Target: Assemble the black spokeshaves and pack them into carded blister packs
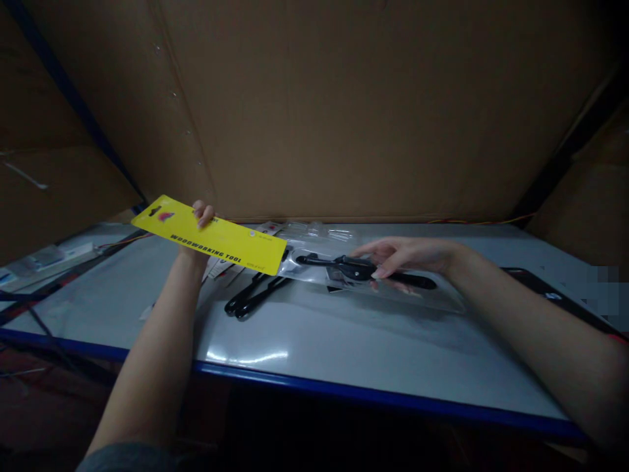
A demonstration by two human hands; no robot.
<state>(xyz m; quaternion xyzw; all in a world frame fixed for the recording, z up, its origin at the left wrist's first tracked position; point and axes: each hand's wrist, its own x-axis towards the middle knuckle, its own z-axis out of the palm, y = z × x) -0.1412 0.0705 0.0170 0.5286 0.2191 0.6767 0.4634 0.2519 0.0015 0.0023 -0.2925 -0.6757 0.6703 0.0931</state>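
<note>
Two bare hands over a grey-topped workbench with a blue edge strip, and sweeping in from the left, there's a white electrical strip off to the side with thin red and yellow wires running from it. Now the left hand comes up, fingers curled over the top edge of a yellow backing card printed "WOODWORKING TOOL", gripping it and holding it up off the bench. Just beneath that card, a pair of black tool handles lies side by side on the bench, with white paper scraps beside them and a crumpled clear plastic wrap behind. Moving right, the right hand is closed around a long black tool, which sits over a clear blister pack on the bench, fingertips wrapped around its shaft. Further right still, a flat black slab lies near the bench's far corner, and a brown cardboard wall closes off the whole back.
</note>
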